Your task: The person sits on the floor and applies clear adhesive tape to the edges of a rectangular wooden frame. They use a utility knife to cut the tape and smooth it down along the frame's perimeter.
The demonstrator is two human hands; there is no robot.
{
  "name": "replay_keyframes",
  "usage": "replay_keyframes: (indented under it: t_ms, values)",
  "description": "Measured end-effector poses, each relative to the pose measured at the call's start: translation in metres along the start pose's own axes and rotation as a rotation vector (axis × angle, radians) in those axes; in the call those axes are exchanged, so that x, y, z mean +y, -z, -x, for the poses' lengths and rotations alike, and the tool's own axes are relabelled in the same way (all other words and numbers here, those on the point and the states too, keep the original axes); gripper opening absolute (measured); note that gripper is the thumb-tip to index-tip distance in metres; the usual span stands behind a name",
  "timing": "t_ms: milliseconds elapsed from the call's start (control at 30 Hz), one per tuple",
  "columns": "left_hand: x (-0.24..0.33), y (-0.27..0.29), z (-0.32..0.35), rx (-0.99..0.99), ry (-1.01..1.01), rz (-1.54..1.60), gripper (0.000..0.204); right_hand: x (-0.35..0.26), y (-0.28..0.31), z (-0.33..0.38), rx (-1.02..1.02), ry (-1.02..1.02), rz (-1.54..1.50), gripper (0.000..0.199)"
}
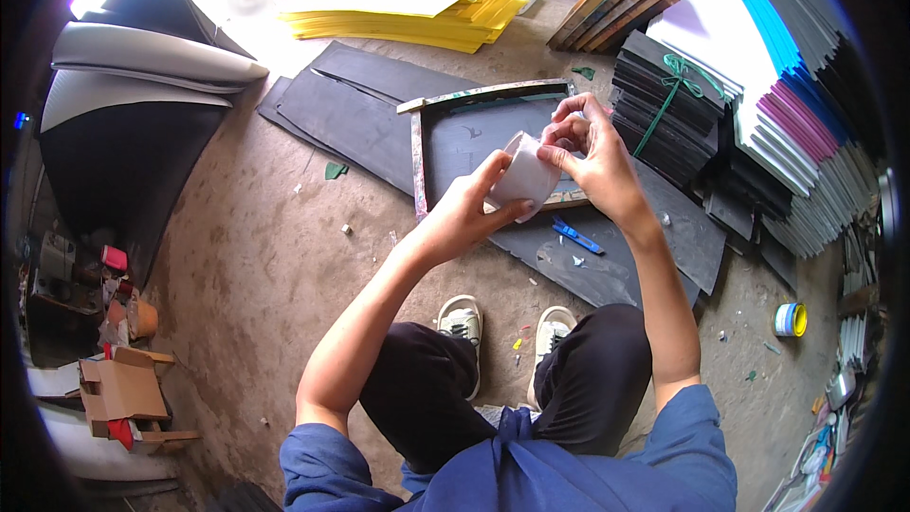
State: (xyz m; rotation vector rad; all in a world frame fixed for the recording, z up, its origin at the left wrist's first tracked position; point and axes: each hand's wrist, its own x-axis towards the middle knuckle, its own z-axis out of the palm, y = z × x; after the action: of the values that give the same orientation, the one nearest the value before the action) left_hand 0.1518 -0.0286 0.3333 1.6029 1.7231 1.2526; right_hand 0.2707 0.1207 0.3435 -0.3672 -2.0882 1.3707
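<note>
Left hand point(464, 216) grips a whitish, round, plastic tape roll point(524, 180) between the hands as the right hand point(604, 163) pinches its far edge above a paint-stained wooden frame point(418, 163); an uneven pull could tear or crumple the tape.

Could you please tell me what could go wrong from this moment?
The white roll might slip: only the left hand clearly supports it, while the right hand works at its edge. If dropped, it could strike the wooden frame below.

The blue cutter lies loose on the black sheet, so a reaching hand could perhaps touch it carelessly; I cannot tell whether its blade is out.
</note>
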Motion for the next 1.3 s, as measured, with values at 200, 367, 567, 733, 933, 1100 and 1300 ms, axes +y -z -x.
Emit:
replay_keyframes:
  t_ms: [200,367,567,733,933,1100,1300]
  values:
    - [-0.004,0.000,0.000,0.022,-0.032,-0.026,0.037,0.000,0.001,-0.001,-0.069,0.019,-0.182,0.032]
    - [-0.004,0.003,-0.001,0.043,-0.003,-0.008,0.036,0.007,0.001,-0.003,-0.081,0.032,-0.249,0.030]
    - [-0.004,-0.001,-0.002,0.102,-0.010,-0.047,0.038,0.012,-0.003,-0.005,-0.019,0.016,-0.170,0.028]
    - [-0.003,-0.003,-0.006,0.077,0.076,-0.035,0.039,0.010,-0.007,-0.006,0.071,0.016,0.007,0.026]
    - [-0.003,-0.004,-0.008,0.088,0.124,-0.053,0.040,0.014,-0.004,-0.009,0.086,0.000,0.046,0.023]
    - [-0.016,-0.004,-0.004,0.096,0.024,-0.042,0.044,0.020,-0.001,-0.009,-0.012,0.020,-0.195,0.024]
    - [-0.009,-0.006,-0.005,0.091,0.057,-0.063,0.045,0.023,-0.005,-0.010,0.055,-0.048,0.004,0.027]
